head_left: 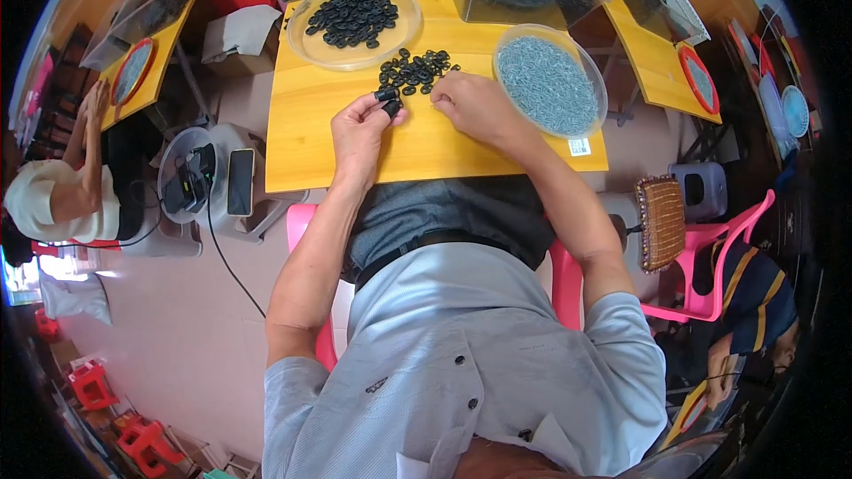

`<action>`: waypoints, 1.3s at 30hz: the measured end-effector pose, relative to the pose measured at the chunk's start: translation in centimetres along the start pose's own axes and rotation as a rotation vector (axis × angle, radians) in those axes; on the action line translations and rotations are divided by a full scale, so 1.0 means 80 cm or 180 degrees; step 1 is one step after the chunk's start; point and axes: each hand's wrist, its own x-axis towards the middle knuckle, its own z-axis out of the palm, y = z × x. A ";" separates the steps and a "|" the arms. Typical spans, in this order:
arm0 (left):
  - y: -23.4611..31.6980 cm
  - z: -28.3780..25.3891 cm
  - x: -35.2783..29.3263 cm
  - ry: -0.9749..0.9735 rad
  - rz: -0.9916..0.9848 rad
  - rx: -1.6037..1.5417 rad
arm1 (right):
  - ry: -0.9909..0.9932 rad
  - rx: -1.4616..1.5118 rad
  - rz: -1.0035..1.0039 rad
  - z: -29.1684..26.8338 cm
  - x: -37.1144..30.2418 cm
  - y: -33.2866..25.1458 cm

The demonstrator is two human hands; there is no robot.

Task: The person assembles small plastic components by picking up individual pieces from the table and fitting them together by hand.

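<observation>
My left hand (358,135) is raised over the front of the yellow table (319,164), thumb and forefinger drawn together. Black sleeve-like pieces (390,108) sit at those fingertips, and anything pinched between them is too small to make out. Just beyond lies a loose pile of small black oval pieces (413,75), some looking like rings. At the pile's right edge, my right hand (469,105) has its fingers curled and closed, with the tips hidden. To its right, a round clear tub (599,93) holds many thin silvery pin-like pieces.
A round clear tray (302,44) of black pieces stands behind my left hand. Clear bins (519,0) of black parts line the back. A co-worker (67,195) sits at a side table on the left. Another person (759,302) is at the lower right, past a pink chair (706,270).
</observation>
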 end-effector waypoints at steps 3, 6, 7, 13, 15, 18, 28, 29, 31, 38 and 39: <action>0.000 0.002 0.000 0.0002 -0.0037 -0.0009 | -0.0024 -0.0109 0.0041 0.002 0.001 -0.003; -0.003 0.001 0.001 -0.0017 -0.0047 0.0062 | -0.0082 -0.0173 0.0042 0.006 0.001 -0.004; -0.004 0.000 0.002 -0.0041 -0.0040 0.0105 | -0.0133 -0.0298 0.0033 0.006 0.002 -0.005; -0.009 0.002 -0.003 -0.0086 -0.0006 0.0166 | 0.0093 -0.0345 -0.0154 0.012 -0.001 -0.006; -0.008 0.005 -0.003 -0.0133 0.0004 0.0225 | 0.0237 -0.0106 -0.0153 0.010 0.000 -0.007; -0.007 0.007 -0.005 -0.0183 0.0012 0.0370 | 0.0315 0.0584 -0.0047 0.004 0.002 -0.014; -0.005 0.014 -0.008 -0.0148 0.0039 0.0443 | 0.0141 0.1732 0.0490 0.008 0.000 -0.025; -0.006 0.014 -0.009 -0.0149 0.0036 0.0444 | 0.0102 0.1745 0.0420 0.009 0.000 -0.024; -0.006 0.014 -0.009 -0.0163 0.0070 0.0416 | 0.0096 0.1743 0.0398 0.008 -0.001 -0.027; -0.007 0.014 -0.008 -0.0149 0.0087 0.0555 | 0.0171 0.1575 0.0257 0.002 -0.001 -0.030; -0.007 0.015 -0.008 -0.0136 0.0084 0.0539 | 0.0170 0.1577 0.0257 0.001 -0.001 -0.031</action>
